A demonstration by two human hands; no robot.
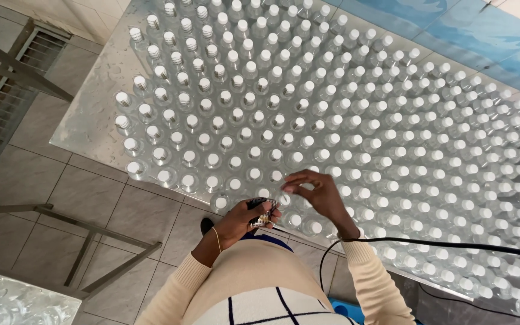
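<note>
Head view, looking straight down. Metal table [85, 129] packed with rows of clear plastic bottles [344, 120], all with white caps, standing upright and touching or nearly touching each other.

Left hand [239, 221]: closed around a small dark tool [261, 212], some shiny metal at its front end; can't tell exactly what kind of tool it is. Thin bracelet [218, 239] on that wrist. Hand sits at the near edge of the table, just over the front row.

Right hand [320, 198]: half open, fingers curled, fingertips pinching the cap of a front-row bottle [283, 198]. Grip is at the top only; the bottle body is mostly hidden under the hand. The tool tip is just beside that same bottle, touching or nearly so; can't tell which.

Both hands are close together, nearly meeting over the bottle. Cream sleeves [368, 283] on both arms.

A black cable [452, 245] runs from the right side across the bottles toward the right wrist, then loops down by the body.

Tiled floor [91, 198] on the left, with a metal frame [91, 241] and a floor grate [7, 96].
</note>
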